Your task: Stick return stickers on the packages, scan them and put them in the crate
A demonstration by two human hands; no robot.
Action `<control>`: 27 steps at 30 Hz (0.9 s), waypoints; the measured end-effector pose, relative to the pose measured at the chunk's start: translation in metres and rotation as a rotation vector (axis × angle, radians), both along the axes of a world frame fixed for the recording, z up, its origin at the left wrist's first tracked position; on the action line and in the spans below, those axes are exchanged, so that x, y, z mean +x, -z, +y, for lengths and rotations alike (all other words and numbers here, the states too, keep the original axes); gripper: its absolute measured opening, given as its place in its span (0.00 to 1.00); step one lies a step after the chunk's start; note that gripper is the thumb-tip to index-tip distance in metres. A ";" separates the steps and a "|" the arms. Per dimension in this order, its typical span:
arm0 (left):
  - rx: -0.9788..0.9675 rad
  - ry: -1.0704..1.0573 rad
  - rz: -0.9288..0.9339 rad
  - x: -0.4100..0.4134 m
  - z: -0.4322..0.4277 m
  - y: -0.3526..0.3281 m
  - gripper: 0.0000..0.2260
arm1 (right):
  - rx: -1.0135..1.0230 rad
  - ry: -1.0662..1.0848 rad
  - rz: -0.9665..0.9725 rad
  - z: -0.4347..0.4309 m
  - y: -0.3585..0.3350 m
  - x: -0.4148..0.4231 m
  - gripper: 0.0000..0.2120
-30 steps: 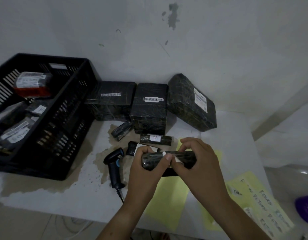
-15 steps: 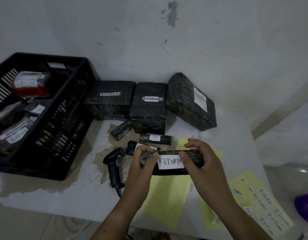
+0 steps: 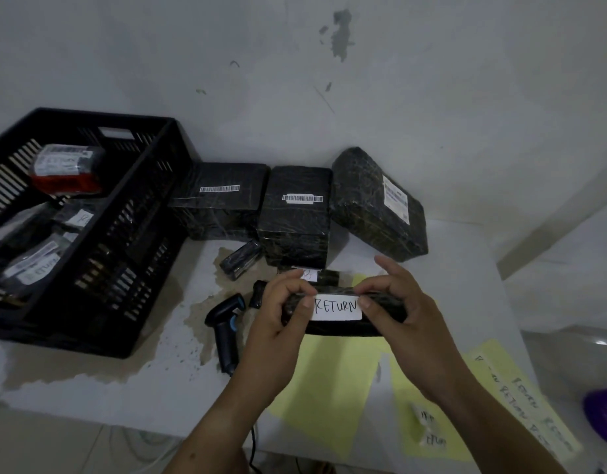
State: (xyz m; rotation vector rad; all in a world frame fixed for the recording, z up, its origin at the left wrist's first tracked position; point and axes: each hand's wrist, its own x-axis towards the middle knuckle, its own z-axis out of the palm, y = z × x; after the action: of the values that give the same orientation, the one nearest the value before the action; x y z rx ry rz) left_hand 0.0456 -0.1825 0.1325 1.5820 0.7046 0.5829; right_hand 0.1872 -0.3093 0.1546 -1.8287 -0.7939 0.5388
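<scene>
A long black wrapped package (image 3: 343, 328) is held above the table between both hands. My left hand (image 3: 278, 319) grips its left end and my right hand (image 3: 401, 313) grips its right end. Both thumbs press the edges of a white sticker (image 3: 336, 307) marked RETURN on its front. The black barcode scanner (image 3: 225, 323) lies on the table just left of my left hand. The black crate (image 3: 138, 241) stands at the left with several labelled packages inside. Three large black packages (image 3: 295, 213) lean against the wall behind my hands.
Two small black packages (image 3: 240, 260) lie on the table in front of the large ones. Yellow sticker sheets (image 3: 329, 388) lie under and to the right of my hands, one bearing handwritten RETURN stickers (image 3: 531, 405). A purple object (image 3: 602, 412) sits at the right edge.
The package has been turned so the RETURN sticker faces me. Both thumbs have moved onto the sticker's ends, and the hands have risen slightly.
</scene>
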 end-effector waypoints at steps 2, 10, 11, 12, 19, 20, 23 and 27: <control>-0.080 0.056 -0.013 -0.002 0.004 -0.002 0.06 | 0.027 -0.073 -0.019 -0.002 -0.006 -0.002 0.07; -0.051 0.211 0.130 -0.016 0.014 -0.004 0.12 | -0.082 -0.129 -0.191 -0.007 -0.001 0.003 0.09; -0.048 0.208 0.127 -0.016 0.014 -0.004 0.10 | -0.076 -0.118 -0.196 -0.008 -0.001 0.002 0.10; -0.035 0.202 0.118 -0.016 0.013 -0.005 0.08 | -0.066 -0.112 -0.199 -0.009 -0.001 0.001 0.09; 0.202 0.130 0.106 -0.014 0.012 -0.007 0.07 | -0.034 -0.103 -0.254 -0.002 -0.005 -0.005 0.05; 0.216 0.130 0.104 -0.014 0.014 -0.006 0.07 | -0.034 -0.102 -0.270 -0.002 -0.005 -0.006 0.05; 0.222 0.156 0.108 -0.018 0.018 -0.005 0.08 | -0.015 -0.096 -0.279 -0.004 -0.002 -0.007 0.06; 0.167 0.149 0.046 -0.023 0.016 -0.006 0.05 | 0.021 -0.087 -0.251 -0.001 -0.005 -0.012 0.07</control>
State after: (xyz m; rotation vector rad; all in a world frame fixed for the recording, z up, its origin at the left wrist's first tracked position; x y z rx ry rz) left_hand 0.0231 -0.1661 0.1380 1.7906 0.5776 0.5069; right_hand 0.1751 -0.3101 0.1593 -1.8719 -1.0475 0.3573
